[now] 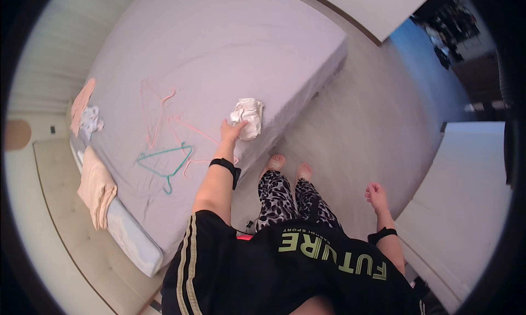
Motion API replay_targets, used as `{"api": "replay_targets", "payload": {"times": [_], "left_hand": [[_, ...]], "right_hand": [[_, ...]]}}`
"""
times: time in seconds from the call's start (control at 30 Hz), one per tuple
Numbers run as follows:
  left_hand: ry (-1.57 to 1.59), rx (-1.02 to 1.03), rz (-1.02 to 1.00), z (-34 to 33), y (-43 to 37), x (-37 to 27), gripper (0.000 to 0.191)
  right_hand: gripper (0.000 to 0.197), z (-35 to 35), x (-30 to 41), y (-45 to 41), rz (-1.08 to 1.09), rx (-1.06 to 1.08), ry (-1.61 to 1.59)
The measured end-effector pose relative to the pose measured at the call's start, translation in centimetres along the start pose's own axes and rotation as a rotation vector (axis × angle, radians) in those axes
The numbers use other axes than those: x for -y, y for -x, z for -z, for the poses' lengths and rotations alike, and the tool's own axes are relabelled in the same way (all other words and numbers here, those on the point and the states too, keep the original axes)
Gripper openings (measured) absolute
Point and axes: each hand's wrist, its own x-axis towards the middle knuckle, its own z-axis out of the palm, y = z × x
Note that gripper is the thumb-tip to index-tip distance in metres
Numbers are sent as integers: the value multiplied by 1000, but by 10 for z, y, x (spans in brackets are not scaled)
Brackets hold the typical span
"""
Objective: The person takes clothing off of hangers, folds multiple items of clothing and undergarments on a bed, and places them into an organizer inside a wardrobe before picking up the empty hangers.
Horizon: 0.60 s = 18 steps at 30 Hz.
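Observation:
A folded cream garment lies on the bed close to its edge. My left hand is at its near left corner, thumb resting over the cloth and the other fingers spread to the left. Out over the floor on the right, my right hand has its fingers curled in, with nothing visible in them. Left of the garment, a green clothes hanger and pink clothes hangers are spread on the sheet. One more pink hanger lies farther to the left.
A lavender sheet covers the bed. By the headboard are a folded peach cloth, a pale pillow, and small peach and white cloths. A white furniture panel is at right; a white cabinet stands beyond the bed's far corner.

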Motion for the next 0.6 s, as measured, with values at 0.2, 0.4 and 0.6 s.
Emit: {"api": "replay_targets", "payload": {"times": [0.2, 0.4, 0.6], "left_hand": [[253, 467, 64, -50, -56, -1, 71], [348, 613, 262, -51, -34, -26, 42], [822, 1250, 493, -37, 60, -85, 46]], "right_hand": [[25, -55, -122, 88, -405, 122, 156], [31, -136, -90, 151, -457, 247, 119], [38, -135, 23, 146, 121, 48, 104]]}}
